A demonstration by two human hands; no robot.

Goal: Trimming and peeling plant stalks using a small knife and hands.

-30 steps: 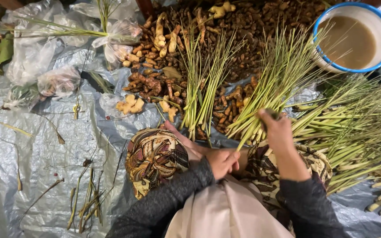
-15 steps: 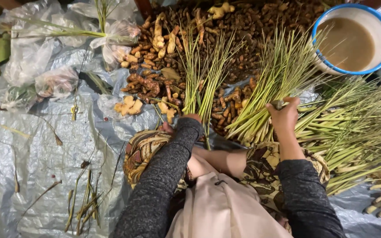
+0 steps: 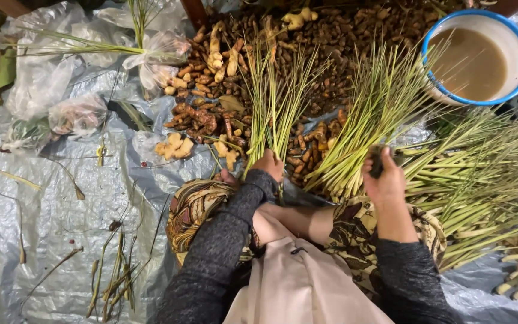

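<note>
Toward ten o'clock of the head view, several clear plastic bags (image 3: pixel 79 114) lie crumpled on a grey plastic sheet (image 3: pixel 43 204) that covers the ground; one knotted bag (image 3: pixel 163 51) near eleven o'clock has green stalks poking out of its top. None shows a label that can be made out. At two o'clock stands a round white bowl (image 3: pixel 478 57) with a blue rim, holding cloudy brown liquid. Across twelve o'clock spreads a heap of brown and yellow roots (image 3: pixel 223 78).

The person's left hand (image 3: pixel 268 165) is closed around the base of a small bundle of lemongrass (image 3: pixel 274 99), which fans upward toward twelve o'clock from the fist. The right hand (image 3: pixel 385 180), at about three o'clock of the left and well apart from it, is clamped on a dark handle (image 3: pixel 376 161), pressed against the base of a second, thicker lemongrass bunch (image 3: pixel 373 117) that leans toward one o'clock. A large loose pile of stalks (image 3: pixel 487 180) lies at three to four o'clock of the right hand. Both arms wear dark grey sleeves (image 3: pixel 223 246) above a patterned cloth (image 3: pixel 196 207) on the lap. Stray stalks (image 3: pixel 115 276) lie at seven o'clock.
</note>
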